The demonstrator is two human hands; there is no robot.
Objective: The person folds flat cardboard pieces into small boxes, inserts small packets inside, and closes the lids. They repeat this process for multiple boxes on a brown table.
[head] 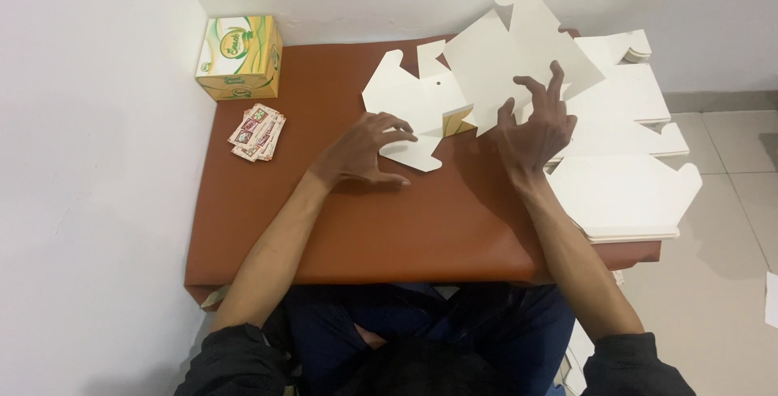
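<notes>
White card blank [486, 72]: die-cut, unfolded, lying partly flat on the brown table [340, 226] near the far edge; the right-hand panels are lifted off the surface, the left-hand flaps lie flat.
Left hand [369, 151]: pressed on the blank's lower left flap, fingers spread, fingertips on the card and the table beside it; nothing clamped.
Right hand [539, 124]: raised against the tilted panel, fingers apart and curled, tips touching the card; whether the panel edge is pinched cannot be told.
Progress: judged early; one panel is being raised, no closed corner or finished box shape is seen, most creases are not yet folded.
Done pieces: none seen on the table.
Stock: stack of flat white blanks [624, 193] at the right edge, just beside the right hand; apparently all left to fold.
Other items: yellow-green carton [239, 57] at the far left corner, small pile of printed cards [258, 132] near it, well apart from both hands.
</notes>
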